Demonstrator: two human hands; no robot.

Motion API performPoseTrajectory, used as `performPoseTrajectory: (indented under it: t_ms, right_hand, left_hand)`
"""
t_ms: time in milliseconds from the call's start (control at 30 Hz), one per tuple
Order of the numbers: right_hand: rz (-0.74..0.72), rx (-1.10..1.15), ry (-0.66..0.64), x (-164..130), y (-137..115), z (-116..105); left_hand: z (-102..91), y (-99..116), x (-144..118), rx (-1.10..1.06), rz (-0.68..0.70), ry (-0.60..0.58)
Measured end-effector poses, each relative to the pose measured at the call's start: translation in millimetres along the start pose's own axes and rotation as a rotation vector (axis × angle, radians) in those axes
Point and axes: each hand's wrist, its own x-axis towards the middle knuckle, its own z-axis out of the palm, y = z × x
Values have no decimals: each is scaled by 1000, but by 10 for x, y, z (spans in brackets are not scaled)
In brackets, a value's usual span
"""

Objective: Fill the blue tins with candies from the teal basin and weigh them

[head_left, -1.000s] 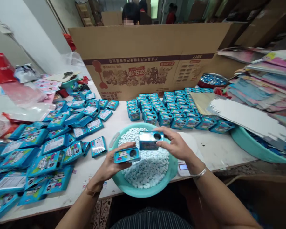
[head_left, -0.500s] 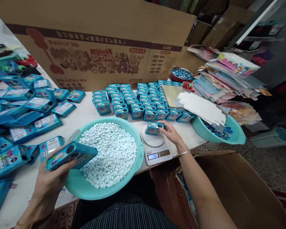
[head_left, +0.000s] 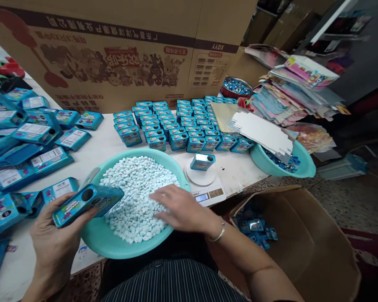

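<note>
My left hand (head_left: 58,239) grips a blue candy box (head_left: 85,205) by its sides, tilted over the left rim of a turquoise basin (head_left: 93,245). A round dark hole shows in the box's upper face. Small pale mint candies (head_left: 135,197) fill much of the basin. My right hand (head_left: 182,209) reaches over them, fingers stretched out and apart, the tips at the candies and slightly blurred. Beyond it, a single blue candy box (head_left: 203,162) stands on the round plate of a white digital scale (head_left: 219,184), whose display is lit.
Rows of upright blue boxes (head_left: 195,132) line the table's back before a large carton (head_left: 119,84). Loose boxes (head_left: 34,134) pile up at left. White card sheets (head_left: 261,132) lie over a second turquoise basin (head_left: 305,167). An opened carton (head_left: 302,239) with blue packets stands lower right.
My right hand has let go of the box on the scale and moved down-left to the candies. The scale's reading has risen from zero. My left hand still holds its box.
</note>
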Motion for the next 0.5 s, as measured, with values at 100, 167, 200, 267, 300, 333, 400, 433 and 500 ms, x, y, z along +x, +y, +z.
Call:
performPoseTrajectory:
  t_ms: [100,167,200,267,300,333,400,433,500]
  right_hand:
    - [-11,-276,-276,145,-139,375]
    - [4,-355,-342,219,-126,522]
    - [8,-380,-355,253,-103,570]
    - [18,-415,-378,323,-56,627]
    - [28,-423,-394,360,-39,638]
    - [37,-423,-416,399,-30,639]
    - [47,-405,-470,479,-35,612]
    - [55,-390,-490,516,-45,588]
    - [98,-322,-478,578,-60,538]
  left_hand:
    - [34,29,-4,4,-65,12]
    - [49,52,-17,20,-93,20]
    - [54,56,-23,13,-112,19]
    - [63,43,-30,-10,-127,19]
    - [66,29,-30,-20,-119,17]
    - [70,13,-29,-25,-105,18]
    - [76,-17,-27,-23,-70,10]
    - [78,-29,-27,-26,-52,8]
    - [80,-40,-33,-37,-25,1]
